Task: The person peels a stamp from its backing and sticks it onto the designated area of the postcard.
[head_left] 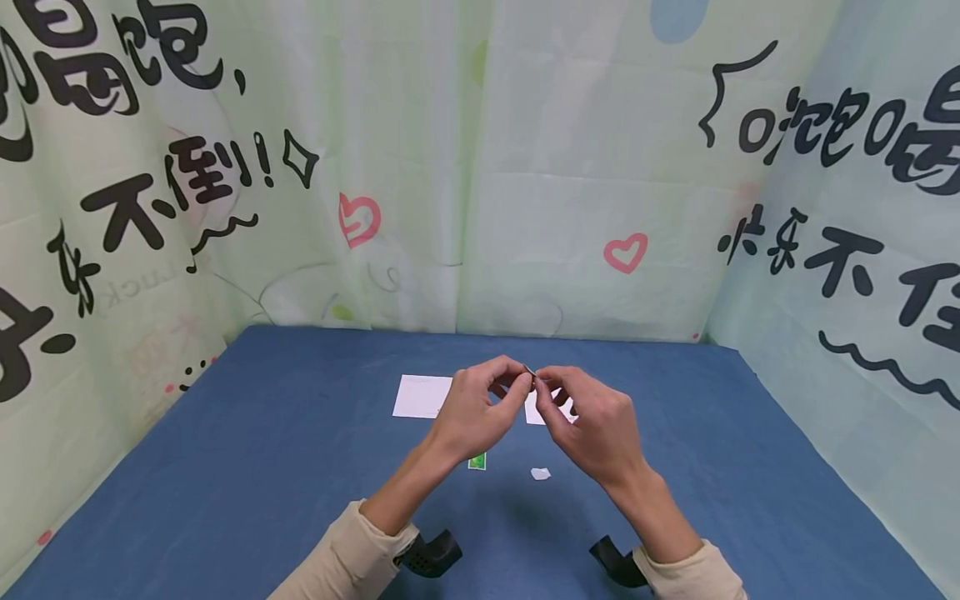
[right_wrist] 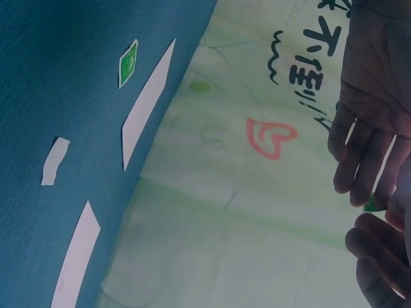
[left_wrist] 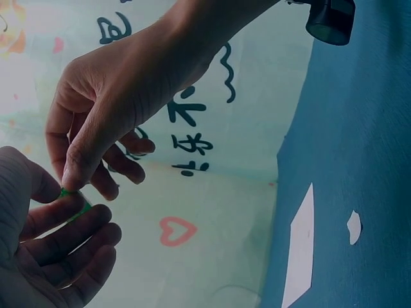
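Both hands are raised above the blue table, fingertips meeting at a small green stamp-like piece point(left_wrist: 81, 209). My left hand point(head_left: 477, 408) pinches it between thumb and forefinger. From the other side, my right hand point(head_left: 596, 421) pinches its edge; in the left wrist view the right thumb tip lies right at the green piece. Fingers hide most of it, and only a thin dark edge shows in the head view. Behind the hands lie two white paper rectangles, a left one point(head_left: 420, 397) and a right one point(head_left: 534, 412), each partly covered by a hand.
A second green stamp point(head_left: 477, 462) with a pale border lies on the table point(head_left: 225, 500) below the left hand. Right of it is a small torn scrap of white paper point(head_left: 540, 474). Printed curtains point(head_left: 570, 167) enclose the table's back and sides.
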A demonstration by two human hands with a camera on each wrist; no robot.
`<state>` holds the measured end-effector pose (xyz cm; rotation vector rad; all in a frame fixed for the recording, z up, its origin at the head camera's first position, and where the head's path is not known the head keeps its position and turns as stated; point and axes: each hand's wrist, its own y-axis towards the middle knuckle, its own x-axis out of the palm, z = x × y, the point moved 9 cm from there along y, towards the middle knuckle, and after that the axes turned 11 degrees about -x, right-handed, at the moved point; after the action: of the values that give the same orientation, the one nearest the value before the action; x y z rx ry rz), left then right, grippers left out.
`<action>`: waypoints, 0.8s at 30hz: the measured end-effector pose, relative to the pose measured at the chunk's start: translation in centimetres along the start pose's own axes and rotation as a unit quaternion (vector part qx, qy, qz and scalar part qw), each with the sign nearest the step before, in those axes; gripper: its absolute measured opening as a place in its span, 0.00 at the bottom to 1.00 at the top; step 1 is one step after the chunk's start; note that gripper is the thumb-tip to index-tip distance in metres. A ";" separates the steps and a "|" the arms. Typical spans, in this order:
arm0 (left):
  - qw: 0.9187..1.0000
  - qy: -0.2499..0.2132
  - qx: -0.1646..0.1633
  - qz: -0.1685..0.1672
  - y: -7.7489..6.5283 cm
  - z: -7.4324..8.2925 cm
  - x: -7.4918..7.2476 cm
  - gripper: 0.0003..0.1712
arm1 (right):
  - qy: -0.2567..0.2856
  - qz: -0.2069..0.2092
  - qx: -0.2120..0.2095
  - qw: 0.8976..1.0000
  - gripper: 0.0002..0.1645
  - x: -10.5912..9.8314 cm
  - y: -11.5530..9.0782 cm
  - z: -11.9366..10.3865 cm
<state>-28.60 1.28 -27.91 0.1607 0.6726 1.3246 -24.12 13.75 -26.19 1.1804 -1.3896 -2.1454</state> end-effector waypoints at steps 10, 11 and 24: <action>1.000 -0.001 0.008 -0.005 0.0 0.0 0.1 0.09 | -0.010 0.016 -0.021 1.000 0.08 -0.4 0.2 -0.1; 1.000 -0.001 0.009 -0.004 0.0 0.0 0.1 0.09 | -0.010 0.018 -0.020 1.000 0.08 -0.4 0.2 -0.1; 1.000 0.002 0.001 -0.004 0.1 -0.5 0.2 0.09 | -0.002 0.020 0.001 1.000 0.11 -0.8 0.0 0.8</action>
<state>-28.95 1.36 -28.32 0.1565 0.6771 1.3168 -24.25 14.73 -25.63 1.1400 -1.4052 -2.1212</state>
